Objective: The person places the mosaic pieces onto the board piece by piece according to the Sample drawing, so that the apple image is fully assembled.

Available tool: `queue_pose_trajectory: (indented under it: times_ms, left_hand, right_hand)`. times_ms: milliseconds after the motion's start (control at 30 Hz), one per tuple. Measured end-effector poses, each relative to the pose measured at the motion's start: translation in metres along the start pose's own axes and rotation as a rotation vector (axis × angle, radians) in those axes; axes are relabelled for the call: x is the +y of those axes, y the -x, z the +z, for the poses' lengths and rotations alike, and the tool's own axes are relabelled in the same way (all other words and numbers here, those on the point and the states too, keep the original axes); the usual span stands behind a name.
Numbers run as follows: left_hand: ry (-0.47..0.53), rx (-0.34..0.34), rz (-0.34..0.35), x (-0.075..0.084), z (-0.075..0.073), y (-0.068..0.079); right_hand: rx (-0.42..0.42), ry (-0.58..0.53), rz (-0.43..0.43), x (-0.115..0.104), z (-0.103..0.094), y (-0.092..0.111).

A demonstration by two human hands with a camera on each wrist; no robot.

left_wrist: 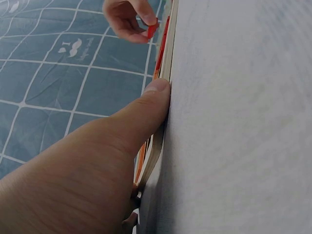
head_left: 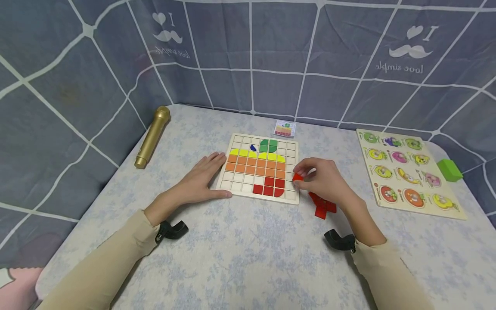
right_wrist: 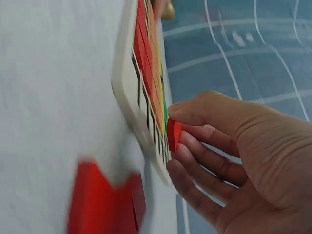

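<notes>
A square wooden grid board (head_left: 236,188) lies mid-table, bearing green, yellow, orange and red tiles and one small blue piece. My left hand (head_left: 197,178) rests at its left side, fingers extended, with the thumb touching the front left corner. At the board's right edge my right hand (head_left: 323,178) pinches a red tile (right_wrist: 173,132) between thumb and fingers, just above the surface. Below that hand a loose heap of red tiles (head_left: 321,206) lies on the cloth. Behind the board is a small pattern card (head_left: 284,128) with a matching coloured picture.
A gold microphone (head_left: 152,137) lies at the left. To the right are a fruit puzzle board (head_left: 412,172) and a green block (head_left: 450,170). Grey-blue checked curtain (head_left: 279,56) hangs along the table's back and sides.
</notes>
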State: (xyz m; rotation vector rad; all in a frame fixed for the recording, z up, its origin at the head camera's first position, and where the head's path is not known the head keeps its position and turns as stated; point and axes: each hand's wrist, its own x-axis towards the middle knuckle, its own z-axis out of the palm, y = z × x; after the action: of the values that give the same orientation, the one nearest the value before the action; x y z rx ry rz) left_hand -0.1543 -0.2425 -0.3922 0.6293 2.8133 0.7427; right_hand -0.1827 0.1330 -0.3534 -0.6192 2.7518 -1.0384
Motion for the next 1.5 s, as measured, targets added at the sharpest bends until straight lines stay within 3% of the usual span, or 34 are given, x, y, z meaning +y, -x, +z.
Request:
queue_pose_trajectory:
  times_ms: [233,433,767,1000,1500]
  left_hand:
    - [-0.009,-0.003,0.000,-0.001,0.000,0.000]
    - [-0.008,0.001,0.003,-0.002,0.000,0.001]
    - [-0.003,-0.002,0.004,-0.001,0.000,0.000]
    - [0.000,-0.005,-0.001,0.000,0.001,0.000]
    - [-0.010,-0.008,-0.012,0.000,0.001,0.000]
  right_hand:
    - [-0.032,-0.041,-0.093,-0.019,0.024,-0.003]
    - [-0.028,-0.002,-0.122,-0.026,0.040,-0.007]
    - [0.007,0.096,-0.197,-0.032,0.051,-0.011]
    - [-0.016,0.063,-0.235,-0.042,0.062,-0.016]
    - [0.117,0.067,-0.283,-0.045,0.075,-0.021]
